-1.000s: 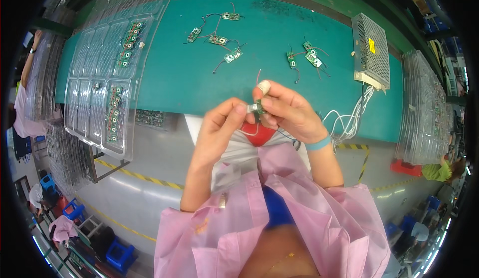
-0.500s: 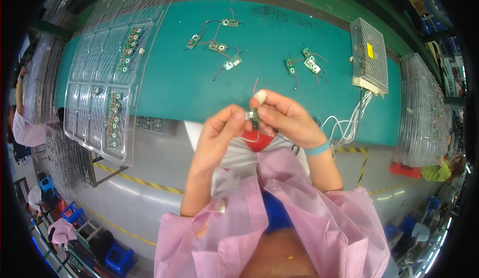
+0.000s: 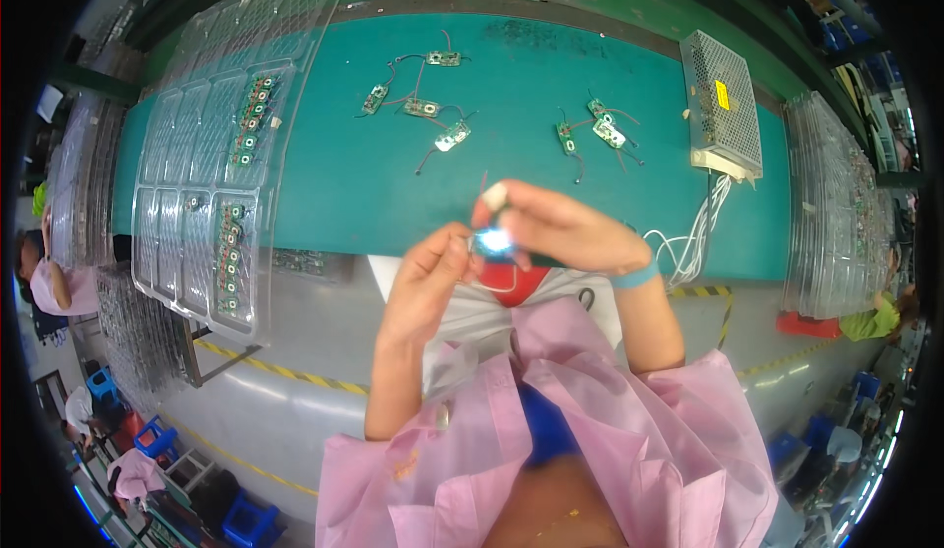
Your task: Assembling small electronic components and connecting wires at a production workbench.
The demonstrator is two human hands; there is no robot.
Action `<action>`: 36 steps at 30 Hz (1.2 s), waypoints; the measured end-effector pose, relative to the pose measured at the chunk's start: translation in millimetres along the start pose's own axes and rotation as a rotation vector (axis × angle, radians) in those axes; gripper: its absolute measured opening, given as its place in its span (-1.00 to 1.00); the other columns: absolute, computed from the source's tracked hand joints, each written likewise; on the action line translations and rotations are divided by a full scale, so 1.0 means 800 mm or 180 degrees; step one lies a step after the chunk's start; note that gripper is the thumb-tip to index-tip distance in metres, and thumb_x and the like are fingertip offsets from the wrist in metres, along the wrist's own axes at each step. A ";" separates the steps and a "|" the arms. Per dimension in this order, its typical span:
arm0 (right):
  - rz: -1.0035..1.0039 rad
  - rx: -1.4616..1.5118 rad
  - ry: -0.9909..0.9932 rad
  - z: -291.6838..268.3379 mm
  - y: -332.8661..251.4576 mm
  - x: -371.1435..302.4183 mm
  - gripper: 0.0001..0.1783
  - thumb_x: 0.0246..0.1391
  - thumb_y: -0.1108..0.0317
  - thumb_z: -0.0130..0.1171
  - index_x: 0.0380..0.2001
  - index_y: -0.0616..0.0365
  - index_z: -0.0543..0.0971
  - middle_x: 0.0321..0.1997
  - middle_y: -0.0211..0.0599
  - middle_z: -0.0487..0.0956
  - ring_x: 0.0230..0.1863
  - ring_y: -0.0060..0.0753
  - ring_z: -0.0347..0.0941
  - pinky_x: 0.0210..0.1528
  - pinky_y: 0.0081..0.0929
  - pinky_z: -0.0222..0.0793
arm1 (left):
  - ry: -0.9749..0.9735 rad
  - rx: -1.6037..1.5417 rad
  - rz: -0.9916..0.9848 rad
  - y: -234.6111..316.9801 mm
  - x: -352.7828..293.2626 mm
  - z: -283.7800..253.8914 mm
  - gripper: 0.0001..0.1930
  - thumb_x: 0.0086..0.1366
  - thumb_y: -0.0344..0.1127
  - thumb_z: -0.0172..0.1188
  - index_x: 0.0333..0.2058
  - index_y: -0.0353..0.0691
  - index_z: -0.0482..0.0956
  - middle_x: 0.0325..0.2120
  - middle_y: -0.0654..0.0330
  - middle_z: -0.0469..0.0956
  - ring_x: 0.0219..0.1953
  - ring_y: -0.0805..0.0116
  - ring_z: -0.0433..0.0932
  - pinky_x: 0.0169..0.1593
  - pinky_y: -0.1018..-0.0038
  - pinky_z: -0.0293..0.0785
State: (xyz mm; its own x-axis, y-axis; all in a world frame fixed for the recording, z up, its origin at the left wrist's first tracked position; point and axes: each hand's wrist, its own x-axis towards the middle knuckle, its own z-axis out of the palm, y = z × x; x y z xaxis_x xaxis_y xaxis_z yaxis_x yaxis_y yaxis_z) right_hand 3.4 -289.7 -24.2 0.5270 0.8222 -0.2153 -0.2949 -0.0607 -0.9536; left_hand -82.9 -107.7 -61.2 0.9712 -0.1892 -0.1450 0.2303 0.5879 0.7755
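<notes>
Since the earlier frames, both hands have come a little lower and closer to the body, and a bright white-blue light now shines between them where before only a dark small part was seen. The left hand and the right hand meet over the near edge of the green table, above a red piece that hangs just under them.

The lit part is between the two hands, touching both. From the left fingers it lies to the right and a little up; from the right fingers it lies to the left and down. The right hand covers it from above, so this hand is nearer. Its long axis I cannot tell, because the glow hides its shape; it is perhaps a small board like the boards lying far on the table, well apart from the hands.

The left fingers are pinched closed on the part from the left side. The right fingers are bent around it, and the thumb, with a white cover on its tip, points up. A thin wire stands up beside this cover.
</notes>
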 end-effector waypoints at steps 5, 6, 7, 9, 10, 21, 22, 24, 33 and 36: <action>-0.0078 -0.0040 0.0342 -0.012 -0.010 -0.012 -0.77 0.27 0.25 -0.11 -0.24 0.16 0.45 -0.53 -0.50 0.40 -0.52 -0.68 0.25 -0.48 -0.77 0.17 | 0.0121 -0.0068 0.0036 -0.002 0.000 0.001 -0.78 0.37 -0.24 -0.05 -0.28 -0.29 0.44 -0.53 0.30 0.40 -0.44 0.58 0.29 -0.28 0.68 0.23; 0.0046 -0.0135 0.0211 -0.007 -0.008 -0.012 -0.73 0.28 0.23 -0.14 -0.27 0.19 0.46 -0.55 -0.49 0.40 -0.54 -0.66 0.25 -0.49 -0.75 0.18 | 0.0172 0.0081 -0.0017 0.000 -0.002 0.004 -0.78 0.37 -0.23 -0.04 -0.27 -0.29 0.43 -0.54 0.30 0.39 -0.44 0.58 0.29 -0.28 0.68 0.23; 0.0038 -0.0129 0.0250 -0.001 -0.008 -0.010 -0.73 0.28 0.23 -0.14 -0.27 0.19 0.46 -0.55 -0.49 0.40 -0.54 -0.66 0.25 -0.49 -0.75 0.18 | 0.0219 0.0232 -0.0069 0.003 -0.005 0.006 -0.77 0.37 -0.22 -0.04 -0.26 -0.29 0.43 -0.54 0.30 0.39 -0.44 0.57 0.29 -0.28 0.67 0.23; 0.0073 0.0287 -0.0364 0.008 -0.009 -0.010 -0.70 0.29 0.22 -0.17 -0.33 0.20 0.47 -0.58 -0.48 0.40 -0.61 -0.65 0.20 -0.54 -0.73 0.17 | 0.0253 0.0529 -0.0188 0.005 -0.005 0.014 -0.77 0.37 -0.21 -0.04 -0.24 -0.29 0.42 -0.54 0.30 0.38 -0.45 0.56 0.29 -0.27 0.65 0.24; 0.0056 0.0297 -0.0312 0.013 -0.007 -0.011 -0.70 0.29 0.22 -0.17 -0.33 0.20 0.47 -0.58 -0.48 0.40 -0.61 -0.65 0.20 -0.54 -0.73 0.17 | 0.0207 0.0541 -0.0216 0.004 -0.007 0.014 -0.77 0.37 -0.21 -0.04 -0.24 -0.29 0.42 -0.54 0.30 0.38 -0.45 0.56 0.29 -0.27 0.65 0.24; -0.0987 0.2318 0.0414 0.059 0.009 -0.051 -0.74 0.28 0.30 -0.18 -0.29 0.16 0.50 -0.67 -0.54 0.33 -0.70 -0.72 0.13 -0.64 -0.72 0.10 | -0.0579 -0.0621 -0.0099 0.007 -0.026 0.028 -0.82 0.36 -0.26 -0.04 -0.29 -0.27 0.40 -0.56 0.30 0.36 -0.49 0.53 0.25 -0.32 0.60 0.20; -0.1002 0.2300 0.0447 0.035 0.004 -0.058 -0.74 0.28 0.30 -0.18 -0.29 0.16 0.50 -0.67 -0.54 0.33 -0.70 -0.72 0.13 -0.64 -0.72 0.10 | -0.0615 -0.0630 -0.0111 0.000 -0.029 0.012 -0.82 0.36 -0.26 -0.04 -0.29 -0.27 0.40 -0.56 0.30 0.36 -0.49 0.53 0.25 -0.32 0.60 0.20; -0.2693 0.2797 -0.0353 -0.023 -0.014 -0.061 -0.75 0.19 0.27 -0.01 -0.12 0.12 0.45 -0.62 -0.55 0.39 -0.71 -0.66 0.21 -0.69 -0.70 0.08 | 0.0528 -0.0474 0.0099 -0.007 -0.039 -0.021 -0.77 0.38 -0.22 -0.10 -0.45 -0.18 0.33 -0.69 0.35 0.23 -0.61 0.53 0.17 -0.43 0.58 0.09; -0.0787 -0.4675 0.3156 -0.028 0.036 -0.006 -0.75 0.01 0.26 0.15 -0.22 0.03 0.43 -0.54 -0.38 0.40 -0.62 -0.36 0.36 -0.59 -0.45 0.31 | 0.1014 0.0258 0.0183 -0.006 -0.045 0.001 -0.71 0.40 -0.20 -0.14 -0.52 -0.14 0.31 -0.69 0.36 0.18 -0.60 0.55 0.16 -0.40 0.59 0.10; -0.0641 -0.4935 0.3518 -0.051 0.041 -0.006 -0.69 -0.06 0.29 0.20 -0.20 0.00 0.43 -0.50 -0.39 0.37 -0.58 -0.34 0.37 -0.58 -0.44 0.32 | 0.1035 0.0232 0.0156 -0.005 -0.047 -0.002 -0.70 0.41 -0.20 -0.14 -0.53 -0.14 0.31 -0.70 0.35 0.17 -0.60 0.55 0.16 -0.40 0.59 0.10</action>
State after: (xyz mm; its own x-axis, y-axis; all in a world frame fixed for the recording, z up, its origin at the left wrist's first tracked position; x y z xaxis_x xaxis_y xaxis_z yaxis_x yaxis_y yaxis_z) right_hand 23.3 -318.7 -62.5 0.8403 0.2444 0.4839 0.3632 -0.9165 -0.1677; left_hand -120.0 -101.8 -59.9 0.9524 0.1057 -0.2861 0.1894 0.5301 0.8265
